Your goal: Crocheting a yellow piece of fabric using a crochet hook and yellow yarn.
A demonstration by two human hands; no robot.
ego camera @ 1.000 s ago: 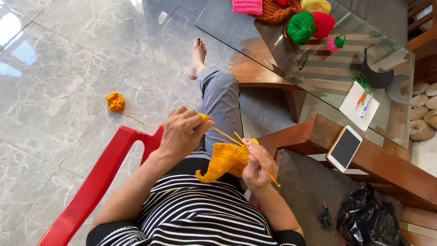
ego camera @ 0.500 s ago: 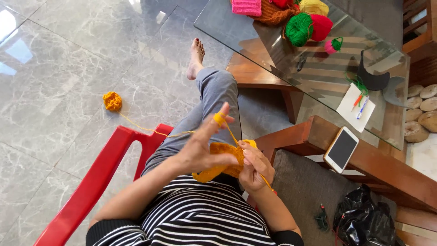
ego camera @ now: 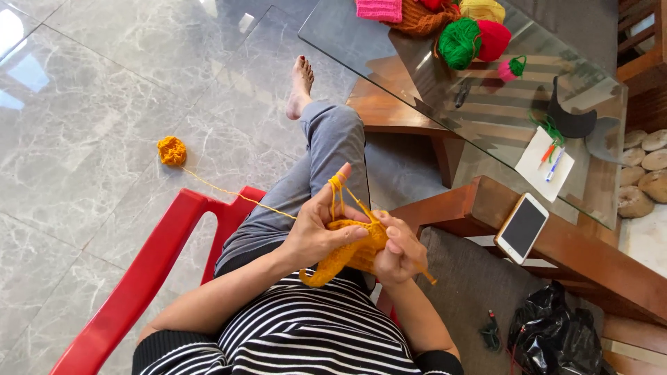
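Orange knitted wool fabric is located above the lap, clamped between both hands. The left hand is closed on the fabric's left edge, thumb across the top, with an orange yarn strand looped over the raised index finger. The right hand is closed on the fabric's right edge, directly beside the left hand; a thin orange knitting needle projects below it. The strand runs left across the red plastic chair to a small orange yarn ball on the grey marble floor. A white smartphone rests on the wooden ledge to the right.
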